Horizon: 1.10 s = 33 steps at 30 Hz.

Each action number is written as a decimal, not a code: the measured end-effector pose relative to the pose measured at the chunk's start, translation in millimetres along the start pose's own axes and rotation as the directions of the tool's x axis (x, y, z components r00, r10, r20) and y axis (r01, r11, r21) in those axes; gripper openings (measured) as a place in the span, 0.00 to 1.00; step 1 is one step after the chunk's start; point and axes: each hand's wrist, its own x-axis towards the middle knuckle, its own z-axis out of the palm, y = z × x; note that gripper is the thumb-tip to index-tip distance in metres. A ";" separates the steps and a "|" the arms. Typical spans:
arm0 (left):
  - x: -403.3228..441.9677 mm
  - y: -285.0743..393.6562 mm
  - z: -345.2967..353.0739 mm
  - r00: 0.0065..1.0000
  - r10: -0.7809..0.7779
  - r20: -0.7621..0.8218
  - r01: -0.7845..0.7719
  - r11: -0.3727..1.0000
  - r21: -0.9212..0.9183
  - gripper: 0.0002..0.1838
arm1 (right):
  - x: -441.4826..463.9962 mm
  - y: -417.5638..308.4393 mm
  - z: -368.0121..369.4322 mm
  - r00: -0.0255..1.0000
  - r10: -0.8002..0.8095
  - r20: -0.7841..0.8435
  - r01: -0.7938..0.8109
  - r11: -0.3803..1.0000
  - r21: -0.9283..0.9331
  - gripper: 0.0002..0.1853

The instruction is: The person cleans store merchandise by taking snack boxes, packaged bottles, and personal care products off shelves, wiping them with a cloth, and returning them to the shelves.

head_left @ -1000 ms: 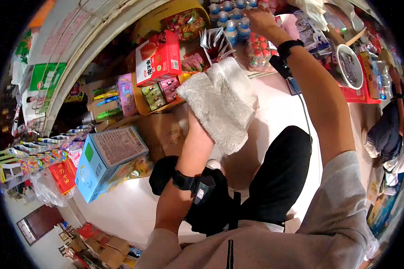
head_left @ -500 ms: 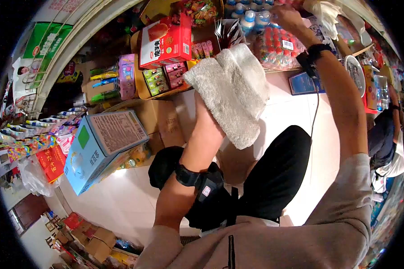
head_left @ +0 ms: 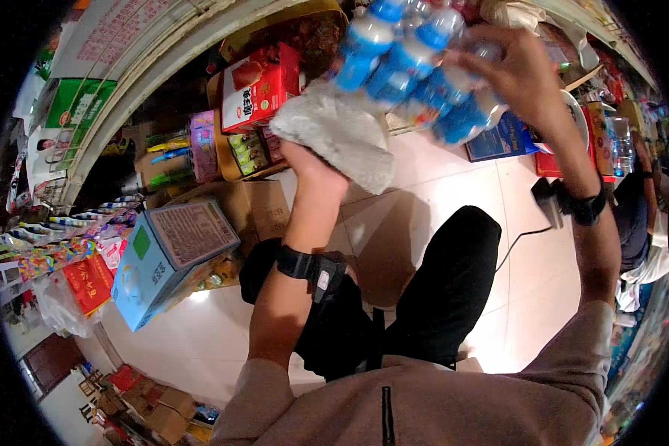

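A pale grey cloth [head_left: 342,134] is draped over my left hand [head_left: 314,169], its fingers hidden beneath the fabric. My right hand [head_left: 516,70] grips one end of a pack of blue-and-white bottles [head_left: 403,68], lifted and tilted above the floor. The pack is blurred by motion. Its near side hangs just above and right of the cloth; whether they touch is unclear. Left of the cloth stands a red-and-white box [head_left: 260,85], with small green packets [head_left: 247,153] below it.
A light-blue carton [head_left: 172,253] stands on the tiled floor at my left. Candy packs [head_left: 59,238] line the left edge. A dark-blue box [head_left: 494,140] lies under my right arm, a cable [head_left: 524,236] trails from its wristband, and another person [head_left: 635,215] is at far right.
My right hand has lifted the bottle pack off the shelf and brought it nearer. My left hand has moved slightly left with the cloth, which now looks more bunched.
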 end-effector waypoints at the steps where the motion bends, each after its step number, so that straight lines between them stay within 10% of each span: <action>1: -0.3 -6.7 2.6 1.000 -0.005 0.013 0.005 1.000 0.009 0.32 | -7.9 -0.4 12.9 0.996 -0.078 -0.040 0.079 0.997 0.010 0.16; 7: -4.9 -30.6 -3.7 0.999 0.041 -0.032 -0.042 0.999 -0.009 0.36 | -45.7 -20.1 59.5 0.998 0.060 -0.009 -0.059 0.997 0.049 0.20; 10: -2.1 -29.2 -19.3 0.998 0.030 -0.051 -0.027 0.998 0.057 0.37 | -66.6 -18.1 58.2 0.999 0.042 -0.003 -0.038 0.933 0.359 0.30; 14: -1.7 -28.9 -25.9 0.998 -0.051 0.023 0.050 0.998 0.025 0.38 | -110.1 -29.9 69.7 0.990 0.140 -0.004 -0.061 0.456 0.888 0.50; 16: -2.6 -29.7 -16.9 0.998 -0.061 0.035 0.061 0.998 0.010 0.38 | -133.7 -13.4 106.9 0.978 0.090 -0.188 0.048 0.780 0.624 0.49; 18: -10.0 -33.9 -7.2 0.992 -0.098 0.075 0.101 0.994 -0.033 0.36 | -145.6 -28.7 149.6 0.873 0.341 -0.350 -0.029 0.751 0.659 0.45; 22: -5.5 -34.6 -7.1 0.993 -0.081 0.091 0.085 0.995 -0.043 0.35 | -145.3 -27.7 166.3 0.854 0.490 -0.176 -0.220 0.646 0.731 0.35; 27: 1.2 1.7 -5.8 0.981 0.067 0.180 -0.085 0.992 0.095 0.33 | -123.1 0.7 123.4 0.921 0.364 -0.139 -0.118 0.600 0.792 0.28; 31: 3.8 28.8 -4.8 0.762 0.039 0.646 -0.385 0.830 0.403 0.32 | -105.0 24.4 86.7 0.961 0.271 0.063 -0.214 0.576 0.789 0.35; 33: 9.8 16.7 -10.4 0.964 0.145 0.222 -0.253 0.753 0.608 0.28 | -98.8 31.3 93.4 0.964 0.240 0.117 -0.240 0.584 0.775 0.36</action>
